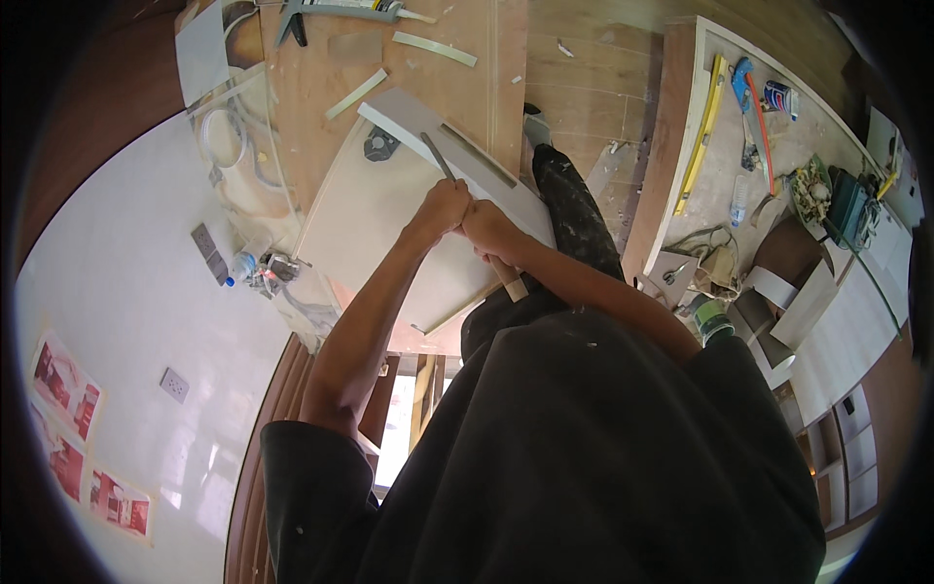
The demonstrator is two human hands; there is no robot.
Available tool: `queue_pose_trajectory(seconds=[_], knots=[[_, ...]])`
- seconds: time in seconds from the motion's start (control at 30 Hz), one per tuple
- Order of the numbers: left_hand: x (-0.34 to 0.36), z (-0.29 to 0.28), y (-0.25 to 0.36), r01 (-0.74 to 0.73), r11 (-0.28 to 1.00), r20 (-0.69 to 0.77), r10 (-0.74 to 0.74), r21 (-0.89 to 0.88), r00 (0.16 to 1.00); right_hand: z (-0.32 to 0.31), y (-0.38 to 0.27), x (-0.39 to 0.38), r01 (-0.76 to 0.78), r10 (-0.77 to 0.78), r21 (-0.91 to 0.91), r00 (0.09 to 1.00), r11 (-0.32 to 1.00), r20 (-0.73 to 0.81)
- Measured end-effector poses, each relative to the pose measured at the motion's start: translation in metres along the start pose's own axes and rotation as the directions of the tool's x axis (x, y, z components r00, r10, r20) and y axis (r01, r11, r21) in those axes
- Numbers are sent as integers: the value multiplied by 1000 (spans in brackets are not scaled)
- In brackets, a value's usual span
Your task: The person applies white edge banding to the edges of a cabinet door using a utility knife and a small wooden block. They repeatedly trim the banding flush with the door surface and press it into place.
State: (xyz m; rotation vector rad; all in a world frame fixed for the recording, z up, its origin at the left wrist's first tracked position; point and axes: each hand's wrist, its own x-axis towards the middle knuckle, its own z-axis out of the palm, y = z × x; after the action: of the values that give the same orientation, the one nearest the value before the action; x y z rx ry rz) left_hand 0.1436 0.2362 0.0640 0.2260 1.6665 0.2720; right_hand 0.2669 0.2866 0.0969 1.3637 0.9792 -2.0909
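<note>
My left hand (446, 208) is closed round a narrow grey-brown stick (437, 154), whose thin end points away over a white panel. Right beside it, touching it, my right hand (491, 232) is closed too, and a thicker tan wooden stick (509, 280) comes out of it toward my body. The two ends lie in line; whether they are one piece is hidden by my fingers. Under my hands is a pale board (360, 229). Along its far side lies a white panel (516, 200) with a long slot (479, 156). A dark grey angular object (380, 144) rests on the board.
A caulking gun (345, 10) and pale strips (435, 49) lie on the wooden surface ahead. At right, a raised-edge tray (715, 146) holds a yellow level (702, 136), a blue-handled saw (747, 97) and a plastic bottle (739, 200). A glossy white wall (126, 263) stands left.
</note>
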Motion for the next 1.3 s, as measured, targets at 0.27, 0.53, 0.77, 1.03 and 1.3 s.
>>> queue_pose_trajectory(seconds=[0.27,0.53,0.77,1.03,1.3], knots=[[3,-1,19,-61,998,18,61,22,998,-9,17,40,63,-54,-135,996,989,66],[27,11,-13,-7,999,3,7,41,1000,-14,14,20,-11,-7,202,996,979,88],[21,31,-14,-139,944,-44,159,298,986,-26,28,3,224,-214,-155,974,962,78],[-53,18,62,-28,876,-44,7,-481,999,-58,-19,-38,158,-148,129,985,979,-84],[-10,-11,-23,-246,916,-489,64,-318,870,-140,-6,-82,197,-155,72,909,978,-387]])
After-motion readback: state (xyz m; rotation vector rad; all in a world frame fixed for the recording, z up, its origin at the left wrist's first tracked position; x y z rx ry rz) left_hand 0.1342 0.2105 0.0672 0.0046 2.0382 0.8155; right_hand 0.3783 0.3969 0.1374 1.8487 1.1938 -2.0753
